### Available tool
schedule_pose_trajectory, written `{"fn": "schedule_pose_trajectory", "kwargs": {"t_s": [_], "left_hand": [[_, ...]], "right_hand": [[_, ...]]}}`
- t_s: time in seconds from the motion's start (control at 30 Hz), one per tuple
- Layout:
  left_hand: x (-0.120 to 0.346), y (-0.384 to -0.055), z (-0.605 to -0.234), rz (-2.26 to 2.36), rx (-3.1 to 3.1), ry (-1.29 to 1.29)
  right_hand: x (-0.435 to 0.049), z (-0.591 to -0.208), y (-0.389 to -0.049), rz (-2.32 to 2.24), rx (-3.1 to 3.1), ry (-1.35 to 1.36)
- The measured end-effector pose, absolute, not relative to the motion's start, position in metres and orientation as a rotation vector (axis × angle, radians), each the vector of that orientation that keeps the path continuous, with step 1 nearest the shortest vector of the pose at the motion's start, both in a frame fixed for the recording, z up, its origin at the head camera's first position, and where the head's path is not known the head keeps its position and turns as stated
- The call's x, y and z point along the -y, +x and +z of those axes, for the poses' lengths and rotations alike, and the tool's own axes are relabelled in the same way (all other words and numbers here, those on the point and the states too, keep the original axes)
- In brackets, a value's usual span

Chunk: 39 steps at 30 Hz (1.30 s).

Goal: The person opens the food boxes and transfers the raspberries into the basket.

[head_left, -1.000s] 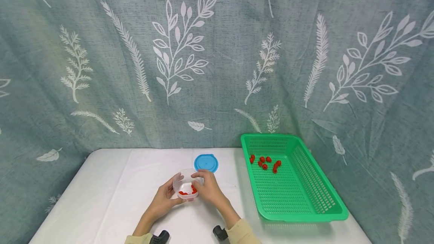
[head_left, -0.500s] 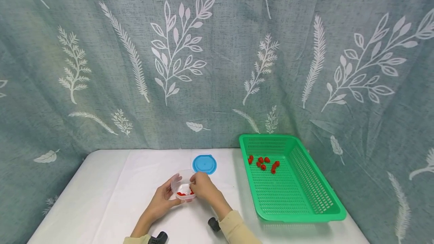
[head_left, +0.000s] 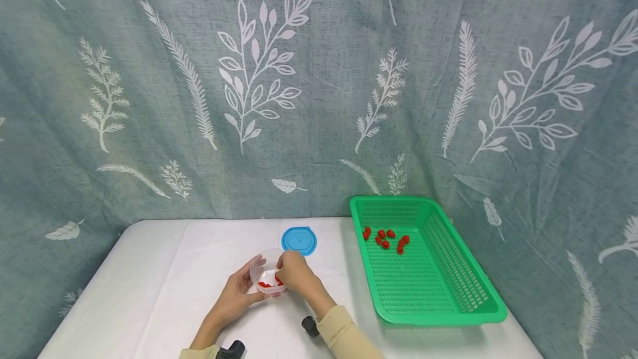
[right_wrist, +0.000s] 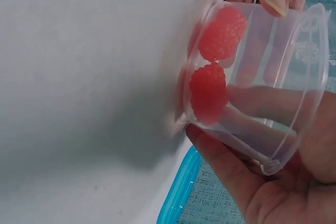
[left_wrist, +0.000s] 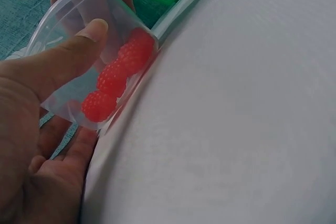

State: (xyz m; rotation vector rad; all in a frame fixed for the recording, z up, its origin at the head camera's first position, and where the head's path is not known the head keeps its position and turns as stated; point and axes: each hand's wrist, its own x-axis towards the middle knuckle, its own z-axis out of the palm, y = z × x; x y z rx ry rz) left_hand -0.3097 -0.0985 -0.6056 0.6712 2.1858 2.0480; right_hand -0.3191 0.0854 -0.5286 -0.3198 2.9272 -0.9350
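A clear plastic container (head_left: 257, 271) stands on the white table, held by my left hand (head_left: 236, 295) with thumb and fingers curled round its side. Several red raspberries (left_wrist: 111, 78) lie along its bottom. From the right, my right hand (head_left: 296, 273) reaches through the container's open top. In the right wrist view, its fingers inside meet a raspberry (right_wrist: 208, 93) and seem to pinch it, while another finger lies along the outside of the wall. The head view hides the right fingertips.
A round blue lid (head_left: 299, 241) lies just behind the container. To the right stands a green basket (head_left: 433, 287) with several raspberries (head_left: 391, 234) near its back left. A patterned curtain (head_left: 319, 98) hangs behind the white table (head_left: 144, 287).
My right hand's fingers have drawn closer together and gone lower into the container, over the raspberries. My left hand keeps its hold. The head view has shifted slightly.
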Motion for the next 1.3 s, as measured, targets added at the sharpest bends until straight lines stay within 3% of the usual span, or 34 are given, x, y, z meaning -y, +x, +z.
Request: {"fn": "schedule_pose_trajectory", "kwargs": {"t_s": [0.7,1.3], "left_hand": [[0.1004,-0.3063,-0.6058,2.040,-2.170,0.633],[0.1007,-0.3113,-0.6060,2.029,-2.170,0.657]], "right_hand": [[-0.0809,-0.5289,-0.3207,-0.801,-2.941,-0.332],[-0.0872,-0.5350,-0.3194,-1.082,-2.919,-0.353]]}}
